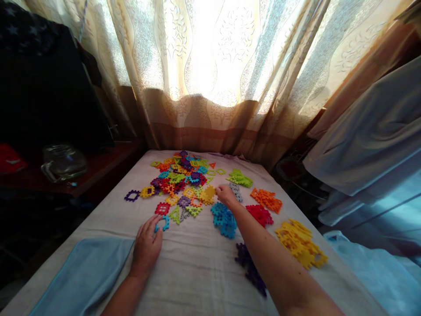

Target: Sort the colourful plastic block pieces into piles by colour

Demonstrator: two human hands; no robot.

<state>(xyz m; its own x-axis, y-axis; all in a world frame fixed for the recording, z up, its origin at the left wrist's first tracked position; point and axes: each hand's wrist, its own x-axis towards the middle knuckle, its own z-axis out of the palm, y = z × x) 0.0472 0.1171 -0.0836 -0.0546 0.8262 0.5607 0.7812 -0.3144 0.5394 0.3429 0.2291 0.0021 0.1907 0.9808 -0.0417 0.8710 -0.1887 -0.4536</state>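
Observation:
My left hand (148, 243) lies low over the sheet, fingers stretched out, their tips touching a light blue square frame piece (165, 223). Reaching further forward, my right hand (225, 194) is closed in a pinch at the edge of a yellow notched plastic piece (208, 195). A large mixed heap of interlocking plastic pieces (177, 177) spreads ahead and to the left. Near my left hand are a red window piece (162, 208) and a lime triangle (175, 215). Beneath my right wrist and forearm sit a blue pile (223, 219) and a grey pile (235, 191).
Single-colour piles stand on the right: lime (240, 178), orange (266, 199), red (259, 215), yellow (299, 243) and dark purple (250, 267). A blue cloth (87, 272) lies at lower left. A glass jug (63, 163) rests on the side table; a curtain (204, 118) hangs behind.

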